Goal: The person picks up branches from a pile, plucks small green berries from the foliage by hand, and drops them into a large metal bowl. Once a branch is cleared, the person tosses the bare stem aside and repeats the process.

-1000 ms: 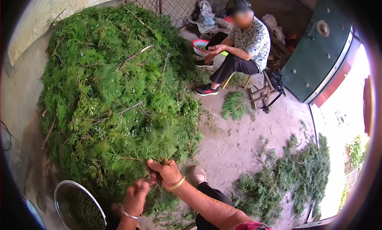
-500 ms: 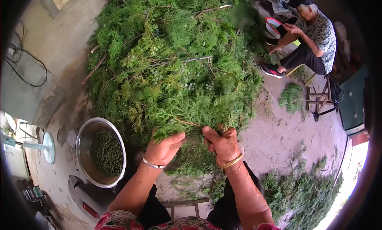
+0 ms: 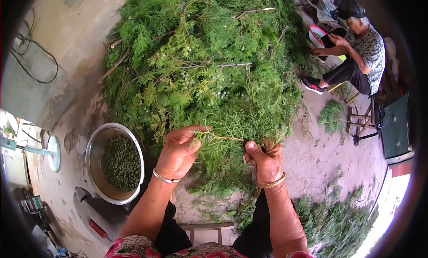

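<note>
In front of a large heap of cut conifer branches, I hold a leafy conifer sprig with a thin reddish-brown stem. My right hand, with a gold bangle on its wrist, is closed round the stem, thumb on top. At the sprig's left end, the fingers and thumb of my left hand close on the leafy tip; a silver bangle circles that wrist. Small round green cones lie in a metal basin to the left of my left hand.
Another person sits at the upper right beside a red-rimmed white bowl. A small wooden stool stands below them. More cut greenery lies at the lower right, and a fan stands far left.
My left hand has gone from an open palm under the foliage to a pinch at the sprig's left tip. My right hand keeps its grip. The view has shifted slightly.
</note>
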Demonstrator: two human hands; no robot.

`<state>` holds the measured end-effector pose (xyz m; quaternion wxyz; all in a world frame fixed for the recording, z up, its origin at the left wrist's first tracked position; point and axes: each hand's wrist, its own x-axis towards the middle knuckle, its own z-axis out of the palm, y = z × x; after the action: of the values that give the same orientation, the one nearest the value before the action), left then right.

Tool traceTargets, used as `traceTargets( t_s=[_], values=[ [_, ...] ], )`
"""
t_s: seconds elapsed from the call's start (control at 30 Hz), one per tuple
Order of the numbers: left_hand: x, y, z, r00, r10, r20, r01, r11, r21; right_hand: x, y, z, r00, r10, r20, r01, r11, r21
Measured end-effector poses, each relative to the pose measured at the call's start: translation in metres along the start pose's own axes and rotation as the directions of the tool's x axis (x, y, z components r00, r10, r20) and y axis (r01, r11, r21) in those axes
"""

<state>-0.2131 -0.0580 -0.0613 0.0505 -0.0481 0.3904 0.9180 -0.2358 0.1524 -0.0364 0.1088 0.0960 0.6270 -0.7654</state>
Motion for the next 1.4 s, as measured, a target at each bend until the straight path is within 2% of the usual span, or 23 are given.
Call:
traceTargets(
  t_s=[0.03, 0.1, 0.2, 0.23, 0.3, 0.37, 0.57, 0.63, 0.67, 0.7, 0.77, 0.83, 0.9, 0.93, 0.97, 1.03, 1.1, 1.17, 1.2, 1.3, 1.33, 1.37, 1.4],
  values=[
    [-0.002, 0.001, 0.000, 0.999, -0.019, -0.026, 0.021, 0.997, 0.068, 0.000, 0.001, 0.000, 1.000, 0.002, 0.001, -0.002, 1.000, -0.004],
    [-0.002, 0.002, 0.007, 0.999, 0.001, -0.034, 0.000, 1.000, 0.027, 0.002, 0.005, -0.002, 1.000, 0.020, 0.013, -0.020, 0.999, -0.048],
    [-0.002, 0.011, 0.020, 0.997, 0.012, -0.081, 0.013, 0.956, 0.294, 0.004, 0.018, -0.002, 0.999, 0.018, -0.049, -0.017, 1.000, 0.019],
    [-0.002, 0.010, 0.017, 0.997, 0.008, -0.077, 0.014, 0.957, 0.290, 0.004, 0.018, -0.002, 0.998, 0.016, -0.054, -0.015, 1.000, 0.015],
    [-0.002, 0.011, 0.008, 1.000, 0.001, 0.008, -0.005, 0.849, 0.528, 0.005, 0.017, -0.003, 1.000, 0.005, -0.013, -0.005, 0.998, -0.061],
    [-0.005, 0.015, 0.012, 0.998, -0.041, -0.044, 0.057, 0.865, 0.499, 0.003, 0.015, 0.001, 0.998, -0.006, -0.058, 0.003, 0.999, -0.045],
    [-0.007, 0.020, 0.011, 0.996, 0.007, -0.085, 0.050, 0.765, 0.642, 0.006, 0.026, -0.009, 0.984, -0.177, -0.027, 0.163, 0.948, -0.274],
    [-0.002, 0.026, -0.005, 0.959, 0.158, -0.235, 0.002, 0.826, 0.564, 0.006, 0.020, -0.012, 0.987, -0.142, -0.081, 0.117, 0.959, -0.260],
    [0.001, 0.030, -0.012, 0.927, 0.178, -0.331, -0.027, 0.910, 0.414, 0.000, 0.013, -0.007, 0.979, -0.116, -0.169, 0.087, 0.982, -0.169],
    [0.003, 0.037, -0.016, 0.920, 0.131, -0.369, -0.045, 0.971, 0.234, -0.001, 0.009, -0.010, 0.978, -0.131, -0.165, 0.102, 0.980, -0.170],
    [0.007, 0.037, -0.026, 0.939, 0.018, -0.342, -0.013, 1.000, 0.017, -0.003, 0.004, -0.021, 0.995, -0.006, 0.102, 0.018, 0.993, -0.115],
    [0.010, 0.024, -0.026, 0.954, -0.105, -0.282, 0.077, 0.991, -0.111, -0.002, 0.008, -0.024, 0.984, -0.018, 0.177, 0.046, 0.987, -0.152],
    [0.007, 0.021, -0.008, 0.956, -0.250, -0.156, 0.213, 0.953, -0.217, -0.007, -0.003, -0.017, 0.920, 0.001, 0.391, 0.041, 0.994, -0.100],
    [0.006, 0.011, -0.011, 0.970, -0.202, -0.136, 0.173, 0.964, -0.199, -0.002, 0.007, -0.025, 0.896, -0.017, 0.443, 0.138, 0.960, -0.242],
    [0.005, 0.003, -0.015, 0.981, -0.156, -0.111, 0.134, 0.974, -0.182, -0.003, 0.012, -0.026, 0.892, -0.005, 0.453, 0.130, 0.961, -0.245],
    [0.006, 0.006, -0.002, 0.967, -0.173, -0.187, 0.144, 0.977, -0.159, -0.010, 0.000, -0.014, 0.929, 0.081, 0.361, 0.034, 0.953, -0.301],
    [0.007, 0.011, 0.003, 0.949, -0.191, -0.250, 0.161, 0.978, -0.136, -0.012, -0.004, -0.010, 0.916, 0.120, 0.383, -0.005, 0.957, -0.290],
    [0.008, 0.015, 0.003, 0.989, -0.063, -0.134, 0.037, 0.981, -0.191, -0.010, 0.001, -0.014, 0.927, 0.067, 0.368, 0.111, 0.890, -0.443],
    [0.008, 0.016, -0.001, 0.983, -0.078, -0.166, 0.047, 0.981, -0.186, -0.009, 0.002, -0.015, 0.930, 0.038, 0.365, 0.167, 0.842, -0.514],
    [0.005, 0.024, 0.002, 0.962, -0.105, -0.252, 0.027, 0.956, -0.293, -0.007, 0.000, -0.014, 0.922, 0.029, 0.387, 0.155, 0.886, -0.436],
    [0.007, 0.016, -0.019, 0.982, -0.077, -0.175, 0.025, 0.959, -0.283, -0.008, 0.000, -0.014, 0.922, 0.032, 0.387, 0.153, 0.886, -0.437],
    [0.005, 0.013, -0.023, 0.981, -0.078, -0.175, 0.026, 0.958, -0.284, -0.009, 0.001, -0.015, 0.936, 0.089, 0.340, 0.081, 0.887, -0.455],
    [0.002, 0.020, -0.015, 0.991, -0.039, -0.129, 0.015, 0.983, -0.181, -0.011, 0.001, -0.016, 0.946, 0.145, 0.289, 0.008, 0.883, -0.469]
  ],
)
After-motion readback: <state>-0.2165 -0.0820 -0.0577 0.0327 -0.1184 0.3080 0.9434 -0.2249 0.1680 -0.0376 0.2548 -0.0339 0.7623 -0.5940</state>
